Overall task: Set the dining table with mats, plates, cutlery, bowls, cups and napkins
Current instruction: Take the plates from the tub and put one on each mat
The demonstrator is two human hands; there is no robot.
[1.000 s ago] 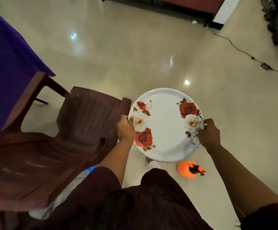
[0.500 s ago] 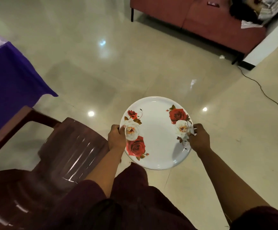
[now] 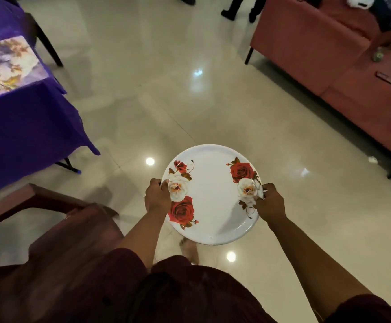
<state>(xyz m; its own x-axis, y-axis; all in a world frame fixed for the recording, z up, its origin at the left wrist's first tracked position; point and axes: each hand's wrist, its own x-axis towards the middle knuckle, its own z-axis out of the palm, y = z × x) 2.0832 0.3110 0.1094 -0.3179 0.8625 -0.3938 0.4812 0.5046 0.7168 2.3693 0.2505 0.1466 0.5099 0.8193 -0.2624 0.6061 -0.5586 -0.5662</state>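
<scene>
A round white plate (image 3: pixel 212 194) printed with red and white roses is held level in front of me, above the floor. My left hand (image 3: pixel 156 197) grips its left rim with the thumb on top, and my right hand (image 3: pixel 269 201) grips its right rim the same way. At the far left stands the dining table under a purple cloth (image 3: pixel 22 122), with a floral mat (image 3: pixel 5 66) lying on its top. The table is well to the left of the plate.
A dark brown plastic chair (image 3: pixel 57 231) stands at lower left, between me and the table. A red sofa (image 3: pixel 343 66) with small items on it fills the upper right. Someone's feet (image 3: pixel 231 12) are at the top edge. Glossy tiled floor (image 3: pixel 166 101) lies ahead.
The view has swung upward and leftward: the table with its mat and the sofa have come into sight, and the chair has slid lower left. Both hands keep gripping the plate.
</scene>
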